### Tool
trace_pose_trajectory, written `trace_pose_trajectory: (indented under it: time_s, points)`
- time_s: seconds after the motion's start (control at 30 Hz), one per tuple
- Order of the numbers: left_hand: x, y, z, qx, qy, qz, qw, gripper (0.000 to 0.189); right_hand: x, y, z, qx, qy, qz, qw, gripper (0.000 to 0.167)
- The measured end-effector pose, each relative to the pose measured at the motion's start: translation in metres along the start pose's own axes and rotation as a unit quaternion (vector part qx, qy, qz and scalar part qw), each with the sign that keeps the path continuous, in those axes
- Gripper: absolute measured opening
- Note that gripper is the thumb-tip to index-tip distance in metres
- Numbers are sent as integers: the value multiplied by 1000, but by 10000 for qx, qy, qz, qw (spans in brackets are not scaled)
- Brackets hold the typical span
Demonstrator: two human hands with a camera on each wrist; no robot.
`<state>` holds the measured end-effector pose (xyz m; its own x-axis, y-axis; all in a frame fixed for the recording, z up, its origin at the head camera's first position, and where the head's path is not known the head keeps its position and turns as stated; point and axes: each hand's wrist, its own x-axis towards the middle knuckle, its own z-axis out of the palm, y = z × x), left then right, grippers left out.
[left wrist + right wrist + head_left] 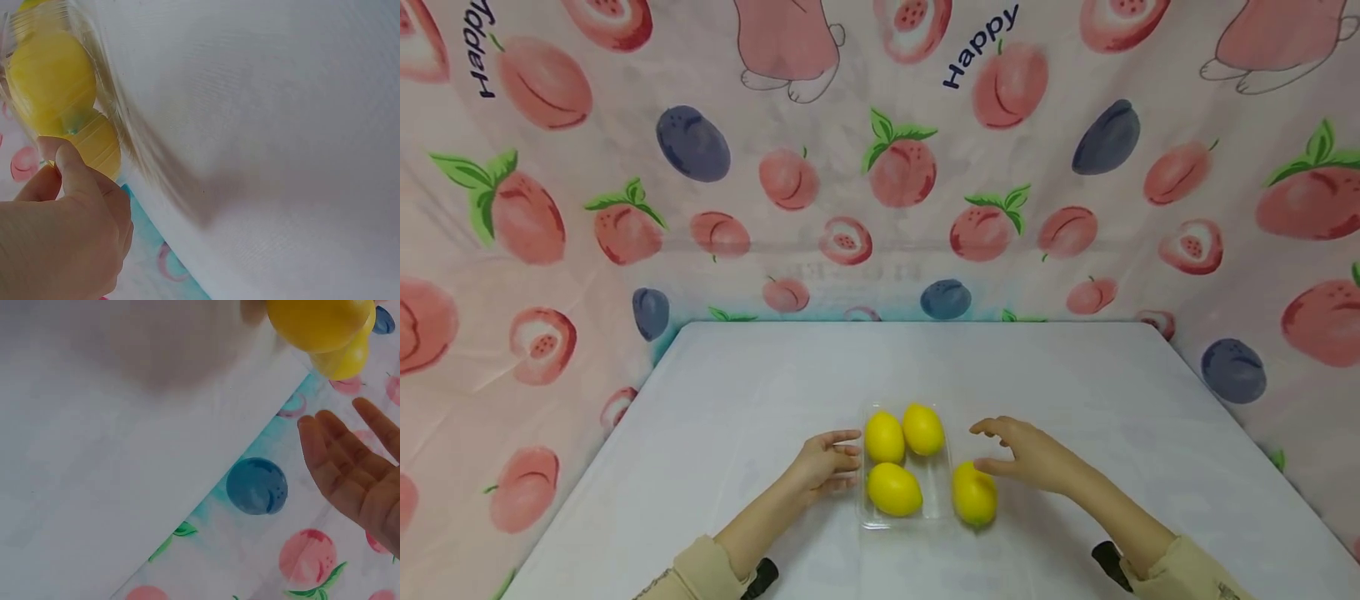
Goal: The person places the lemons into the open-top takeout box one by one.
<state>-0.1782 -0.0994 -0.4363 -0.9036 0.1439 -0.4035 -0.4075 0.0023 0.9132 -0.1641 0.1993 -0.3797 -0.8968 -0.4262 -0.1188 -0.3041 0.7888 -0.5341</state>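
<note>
Three yellow lemons lie in a clear plastic tray (936,492): one lemon (884,437) at the back left, another (923,429) at the back right and a third (894,489) at the front. My left hand (823,464) is at the tray's left side, fingers spread and fingertips right at its wall. A fourth lemon (974,495) rests on the table just right of the tray. Over this one, my right hand (1026,454) reaches in from the right with fingers apart, its thumb overlapping the lemon's top in the head view. In the right wrist view nothing is in that hand's palm.
The white table (760,375) has its far edge against a pink fruit-print cloth (820,183), which also hangs along both sides. Dark straps (762,578) show at both wrists beside the rolled sleeves.
</note>
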Motion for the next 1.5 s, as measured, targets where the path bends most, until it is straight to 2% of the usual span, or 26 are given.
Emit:
trace_pose_trajectory:
  time_s: [0.27, 0.7, 0.9, 1.1, 1.3, 1.5]
  points:
    - [-3, -3, 0, 36, -6, 59, 10000, 45, -6, 4, 9, 478, -628, 218, 9966, 54]
    - [-1, 0, -1, -58, -61, 37, 10000, 45, -7, 3, 19, 343, -784, 102, 9963, 60]
    - [-1, 0, -1, -38, -101, 26, 9999, 46, -3, 3, 24, 309, -675, -1, 9972, 59]
    - [-1, -1, -1, 51, -98, 35, 9999, 46, -2, 4, 30, 600, -598, -196, 9962, 55]
    - [-1, -1, 0, 44, 9, 39, 10000, 47, -3, 3, 32, 579, -336, -125, 9977, 53]
    - [-1, -1, -1, 40, 44, 12, 10000, 47, -2, 3, 23, 666, -167, -5, 9976, 56]
